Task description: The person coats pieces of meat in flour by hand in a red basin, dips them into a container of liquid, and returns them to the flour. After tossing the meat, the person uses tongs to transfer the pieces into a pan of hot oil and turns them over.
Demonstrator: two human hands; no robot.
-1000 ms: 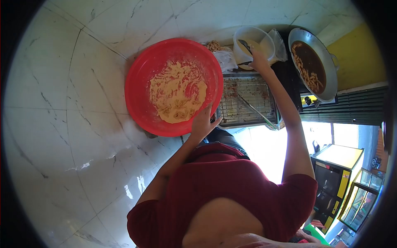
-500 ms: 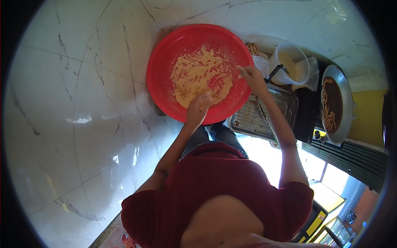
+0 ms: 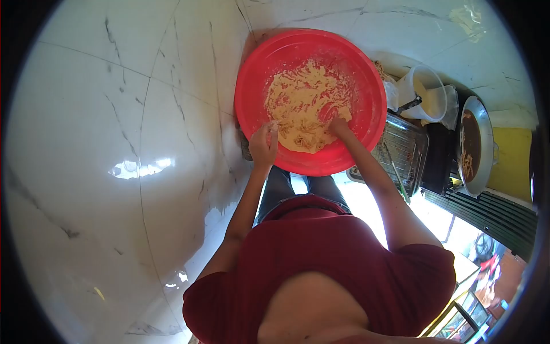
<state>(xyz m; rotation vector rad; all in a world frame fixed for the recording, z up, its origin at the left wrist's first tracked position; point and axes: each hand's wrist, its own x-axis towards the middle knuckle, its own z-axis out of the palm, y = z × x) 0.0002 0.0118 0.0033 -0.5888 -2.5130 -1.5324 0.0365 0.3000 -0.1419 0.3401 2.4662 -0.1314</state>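
Note:
A large red basin (image 3: pixel 252 86) holds a pale yellow, flour-like mixture (image 3: pixel 303 103) with clumps and strands in it. My left hand (image 3: pixel 263 144) is over the basin's near left rim, its whitened fingers bent together; whether anything is in them is hidden. At the right side of the mixture, my right hand (image 3: pixel 339 127) reaches down with its fingertips in the flour. Those fingertips are hidden, so their grip does not show.
Right of the basin are a wire rack on a tray (image 3: pixel 401 149), a translucent tub (image 3: pixel 427 92) of pale liquid and a wide pan (image 3: pixel 484 143) of brown oil with fried pieces. Marble-patterned tiled wall (image 3: pixel 189 132) rises on the left and behind.
My left hand has moved from over the mixture to the near left rim. My right hand has come down from the right rim into the flour. The whole view has shifted slightly.

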